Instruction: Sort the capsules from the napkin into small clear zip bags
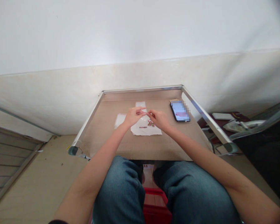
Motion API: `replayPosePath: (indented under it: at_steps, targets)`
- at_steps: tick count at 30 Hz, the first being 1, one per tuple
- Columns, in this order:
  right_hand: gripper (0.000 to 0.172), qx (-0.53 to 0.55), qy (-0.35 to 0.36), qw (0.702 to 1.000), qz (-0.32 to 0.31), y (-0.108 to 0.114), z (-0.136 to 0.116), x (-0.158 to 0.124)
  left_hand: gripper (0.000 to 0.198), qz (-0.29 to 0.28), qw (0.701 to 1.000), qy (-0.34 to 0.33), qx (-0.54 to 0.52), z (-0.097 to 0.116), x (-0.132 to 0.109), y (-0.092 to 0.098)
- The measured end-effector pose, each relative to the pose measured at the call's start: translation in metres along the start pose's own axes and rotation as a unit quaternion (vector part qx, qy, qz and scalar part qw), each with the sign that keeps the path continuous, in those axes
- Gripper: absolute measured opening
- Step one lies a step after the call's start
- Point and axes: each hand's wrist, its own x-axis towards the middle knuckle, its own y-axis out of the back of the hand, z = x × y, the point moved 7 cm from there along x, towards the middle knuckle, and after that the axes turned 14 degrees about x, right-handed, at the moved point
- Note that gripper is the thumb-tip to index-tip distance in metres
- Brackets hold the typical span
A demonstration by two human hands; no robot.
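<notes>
My left hand (134, 115) and my right hand (157, 118) meet fingertip to fingertip above a white sheet of paper (140, 131). Both are closed in a pinch; what lies between the fingertips is too small to name. Under my right hand sits a small heap of reddish-brown pieces (151, 123) on the paper. A short row of similar pieces (143, 127) lies to the left of the heap. Beside my left hand is a stack of clear plastic bags (119, 119), and a whitish packet (140, 104) is just behind the hands.
A cardboard-covered table (107, 137) with a raised metal rim (142, 88) stands against the wall. A phone (180, 111) with its screen lit rests at the right. Beyond the right rim are a white device (222, 116) and cables. A red stool (155, 199) shows between my knees.
</notes>
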Motion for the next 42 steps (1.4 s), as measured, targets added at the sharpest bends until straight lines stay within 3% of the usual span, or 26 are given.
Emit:
replayPosePath:
  at_steps: [5,9,12,15,20,26,31,35,39,42]
  targets:
    - [0.032,0.000,-0.015,1.000,0.023,0.004,0.009,0.000,0.044,-0.018,0.997,0.024,-0.069,-0.009,-0.004,-0.001]
    - [0.036,0.049,-0.008,0.998,0.043,0.006,0.011,0.000,0.020,-0.035,0.992,0.038,-0.113,-0.022,-0.005,-0.004]
    - [0.037,0.089,0.004,0.994,0.057,0.006,0.010,-0.001,0.015,-0.014,0.992,0.055,-0.115,-0.030,-0.006,0.002]
    - [0.037,0.113,0.012,0.991,0.063,0.005,0.009,-0.001,0.013,0.042,0.986,0.128,-0.097,-0.045,-0.010,0.017]
    - [0.032,0.122,0.003,0.992,0.015,-0.003,0.010,-0.002,0.011,0.126,0.948,0.283,-0.076,-0.085,-0.027,0.035]
    - [0.032,0.117,0.002,0.993,-0.001,-0.006,0.009,-0.003,0.016,0.116,0.913,0.379,0.097,-0.121,-0.047,0.047]
    - [0.031,0.111,0.001,0.994,-0.017,-0.010,0.010,-0.003,0.016,0.080,0.879,0.403,0.243,-0.118,-0.054,0.058]
    - [0.031,0.109,0.000,0.994,-0.022,-0.011,0.011,-0.003,0.016,0.064,0.862,0.408,0.292,-0.113,-0.057,0.061]
    - [0.032,0.112,-0.002,0.993,-0.027,-0.012,0.012,-0.003,0.028,0.119,0.850,0.363,0.362,-0.100,-0.055,0.069]
    - [0.031,0.117,-0.003,0.993,-0.029,-0.012,0.012,-0.002,0.031,0.153,0.856,0.286,0.402,-0.082,-0.048,0.066]
